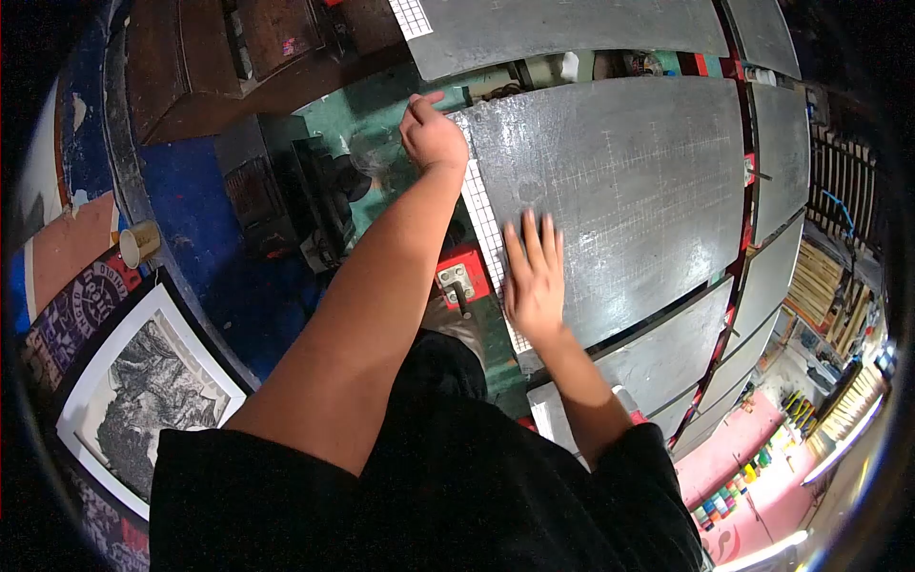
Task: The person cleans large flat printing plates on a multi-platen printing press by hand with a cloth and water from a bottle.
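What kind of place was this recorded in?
Probably a screen-printing workshop, judging by the rows of flat grey platens, the small coloured containers beyond them and the black-and-white print at the left.

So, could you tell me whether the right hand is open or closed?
Open: the right hand is palm down over the grey board, its fingers extended.

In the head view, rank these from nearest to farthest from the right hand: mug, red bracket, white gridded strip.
From the right hand:
1. white gridded strip, just left
2. red bracket, left beyond the strip
3. mug, far left
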Demonstrator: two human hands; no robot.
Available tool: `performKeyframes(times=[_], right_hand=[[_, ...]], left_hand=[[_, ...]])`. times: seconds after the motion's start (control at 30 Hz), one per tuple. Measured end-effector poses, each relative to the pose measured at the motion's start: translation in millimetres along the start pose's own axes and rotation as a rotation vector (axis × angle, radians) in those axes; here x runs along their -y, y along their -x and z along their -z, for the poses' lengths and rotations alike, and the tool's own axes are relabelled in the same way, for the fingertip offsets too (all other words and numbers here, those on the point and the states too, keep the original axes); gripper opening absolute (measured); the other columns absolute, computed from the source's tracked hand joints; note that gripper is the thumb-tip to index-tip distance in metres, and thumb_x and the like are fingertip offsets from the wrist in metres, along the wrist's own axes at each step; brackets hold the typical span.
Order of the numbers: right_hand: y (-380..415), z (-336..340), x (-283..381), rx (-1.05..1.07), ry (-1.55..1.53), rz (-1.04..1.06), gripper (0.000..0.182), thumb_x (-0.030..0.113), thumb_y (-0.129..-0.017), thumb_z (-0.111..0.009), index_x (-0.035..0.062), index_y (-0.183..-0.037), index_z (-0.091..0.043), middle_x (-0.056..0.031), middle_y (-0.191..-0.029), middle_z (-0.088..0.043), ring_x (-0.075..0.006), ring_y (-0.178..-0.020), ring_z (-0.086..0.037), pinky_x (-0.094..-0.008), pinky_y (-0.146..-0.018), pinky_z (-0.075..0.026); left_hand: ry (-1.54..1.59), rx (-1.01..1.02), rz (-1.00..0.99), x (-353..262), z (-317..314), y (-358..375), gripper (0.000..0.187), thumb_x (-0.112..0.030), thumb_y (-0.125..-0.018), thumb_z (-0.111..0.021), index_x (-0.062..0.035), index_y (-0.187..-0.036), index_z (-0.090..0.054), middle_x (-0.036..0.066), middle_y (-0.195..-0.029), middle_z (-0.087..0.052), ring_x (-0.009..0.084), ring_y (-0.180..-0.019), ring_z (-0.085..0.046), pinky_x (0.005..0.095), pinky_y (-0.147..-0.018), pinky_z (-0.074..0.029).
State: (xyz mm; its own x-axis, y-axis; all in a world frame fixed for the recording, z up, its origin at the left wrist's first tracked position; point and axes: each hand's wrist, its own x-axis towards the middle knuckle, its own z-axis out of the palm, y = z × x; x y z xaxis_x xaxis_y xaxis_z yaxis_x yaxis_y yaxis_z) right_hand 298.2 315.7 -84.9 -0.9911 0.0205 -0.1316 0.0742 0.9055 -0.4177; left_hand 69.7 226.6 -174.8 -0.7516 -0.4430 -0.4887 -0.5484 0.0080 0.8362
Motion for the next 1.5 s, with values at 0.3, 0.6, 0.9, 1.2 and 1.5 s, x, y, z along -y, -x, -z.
performKeyframes(times=[0.3,0.6,0.9,1.2,1.5], right_hand=[[-162,-6,8,-0.325,-0.014,0.149,0.057,0.011,-0.092,-0.059,0.0066,-0.149,-0.056,-0.0233,-0.16,-0.046,-0.0486,-0.148,-0.04,-0.0578,-0.125,-0.029],[128,-16,-12,-0.084,-0.035,-0.158,0.055,0.007,-0.089,-0.06,0.0101,-0.144,-0.065,-0.0233,-0.159,-0.049,-0.0508,-0.149,-0.039,-0.0627,-0.123,-0.028],[-120,4,-15,-0.344,-0.026,0.01,0.054,0.006,-0.092,-0.057,0.0043,-0.145,-0.059,-0.0268,-0.157,-0.047,-0.0509,-0.145,-0.042,-0.0586,-0.123,-0.03],[6,-1,14,-0.217,-0.111,-0.121,0.063,0.007,-0.083,-0.063,0.0118,-0.145,-0.062,-0.0184,-0.159,-0.048,-0.0442,-0.15,-0.04,-0.0582,-0.124,-0.032],[129,-21,3,-0.244,-0.016,-0.359,0.058,0.001,-0.088,-0.06,0.0066,-0.145,-0.062,-0.0262,-0.159,-0.047,-0.0508,-0.148,-0.041,-0.0593,-0.124,-0.029]], left_hand=[[0.014,-0.011,-0.045,6,2,-4,0.056,-0.038,-0.106,-0.036,-0.005,-0.095,-0.08,0.021,-0.13,-0.069,0.0391,-0.123,-0.06,0.0442,-0.109,-0.043],[-0.11,-0.039,-0.085,-9,5,6,0.06,-0.042,-0.107,-0.035,-0.003,-0.101,-0.079,0.023,-0.12,-0.073,0.0427,-0.116,-0.065,0.0465,-0.105,-0.047],[-0.176,-0.032,-0.114,-16,4,7,0.059,-0.042,-0.106,-0.037,-0.0028,-0.101,-0.08,0.022,-0.117,-0.075,0.0432,-0.113,-0.067,0.0479,-0.103,-0.048],[-0.253,-0.052,-0.076,-18,4,11,0.058,-0.041,-0.105,-0.036,-0.0054,-0.104,-0.082,0.018,-0.121,-0.075,0.0414,-0.118,-0.066,0.0479,-0.106,-0.047],[-0.398,-0.082,-0.126,-29,4,17,0.055,-0.041,-0.104,-0.038,-0.0089,-0.103,-0.082,0.015,-0.113,-0.078,0.0404,-0.109,-0.07,0.0504,-0.097,-0.053]])
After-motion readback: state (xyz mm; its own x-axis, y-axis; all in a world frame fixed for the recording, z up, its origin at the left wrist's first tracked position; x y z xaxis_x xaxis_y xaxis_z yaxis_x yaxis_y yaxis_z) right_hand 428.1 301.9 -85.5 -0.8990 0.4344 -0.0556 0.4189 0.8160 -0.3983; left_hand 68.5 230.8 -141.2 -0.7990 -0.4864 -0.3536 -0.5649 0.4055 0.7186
